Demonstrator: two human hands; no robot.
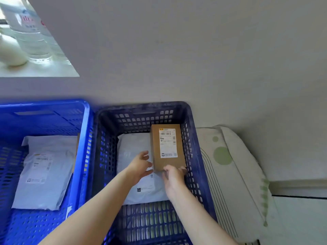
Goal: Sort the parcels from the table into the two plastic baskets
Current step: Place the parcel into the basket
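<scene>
Cardboard box (pixel 167 147) in perforated basket (pixel 194 156)

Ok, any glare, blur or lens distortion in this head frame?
Head view: window sill top left is blown out; bright blue basket rim bleeds colour; basket edges bow from the wide lens; cardboard box label print is too soft to read.

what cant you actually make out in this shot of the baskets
- Head view: print on the cardboard box label is too small and blurred to read.
- Grey mailer under it is partly hidden by the box and both arms.
- Bright blue basket is cut off by the left edge.
- Right hand fingertips are behind the box's near end.
</scene>
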